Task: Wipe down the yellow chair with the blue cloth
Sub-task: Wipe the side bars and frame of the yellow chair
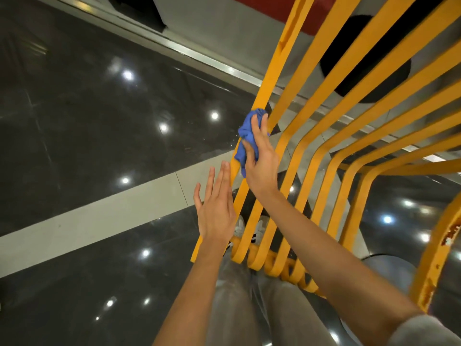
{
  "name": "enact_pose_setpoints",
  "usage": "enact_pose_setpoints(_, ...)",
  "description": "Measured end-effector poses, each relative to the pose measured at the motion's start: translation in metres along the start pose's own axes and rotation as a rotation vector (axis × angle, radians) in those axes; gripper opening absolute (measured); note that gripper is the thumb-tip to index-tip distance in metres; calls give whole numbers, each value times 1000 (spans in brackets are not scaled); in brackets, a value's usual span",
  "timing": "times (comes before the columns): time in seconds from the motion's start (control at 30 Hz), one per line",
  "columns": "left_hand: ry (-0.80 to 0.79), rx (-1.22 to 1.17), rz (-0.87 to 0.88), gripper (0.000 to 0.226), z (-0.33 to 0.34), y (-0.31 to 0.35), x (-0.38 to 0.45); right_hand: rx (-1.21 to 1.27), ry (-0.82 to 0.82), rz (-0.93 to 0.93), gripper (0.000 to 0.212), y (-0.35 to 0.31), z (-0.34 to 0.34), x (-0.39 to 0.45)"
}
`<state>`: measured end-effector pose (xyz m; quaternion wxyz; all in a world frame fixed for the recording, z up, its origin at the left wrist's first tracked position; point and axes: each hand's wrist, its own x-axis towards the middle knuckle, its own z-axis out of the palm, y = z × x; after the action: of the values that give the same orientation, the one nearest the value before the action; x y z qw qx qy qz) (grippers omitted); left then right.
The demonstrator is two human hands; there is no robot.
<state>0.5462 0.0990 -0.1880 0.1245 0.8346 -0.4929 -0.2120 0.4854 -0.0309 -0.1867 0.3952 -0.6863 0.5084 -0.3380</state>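
The yellow chair (324, 136) is made of several curved metal slats and fills the right half of the head view, with chipped paint on its right side. My right hand (262, 158) is shut on the bunched blue cloth (245, 136) and presses it against the chair's leftmost slat, around the bend of the slat. My left hand (217, 206) is flat, fingers straight and slightly apart, just left of that same slat lower down, holding nothing. Whether it touches the slat I cannot tell.
The floor is glossy dark tile (99, 121) with a pale stripe (112, 211) and light reflections. My legs in grey trousers (249, 303) and white shoes (240, 228) show behind the slats. A round black base (366, 66) and a red surface (269, 11) lie beyond the chair.
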Motion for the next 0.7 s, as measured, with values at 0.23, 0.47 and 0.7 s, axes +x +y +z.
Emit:
enact_pose_setpoints(0.23,3,35,16,53,2,-1,-1,-112,105,-69,49,-13,-13,61)
enact_pose_setpoints(0.47,-23,26,14,55,1,0,1,35,-20,84,52,-7,1,-19)
enact_pose_setpoints(0.7,-20,14,0,53,0,1,0,25,223,136,58,-16,6,36)
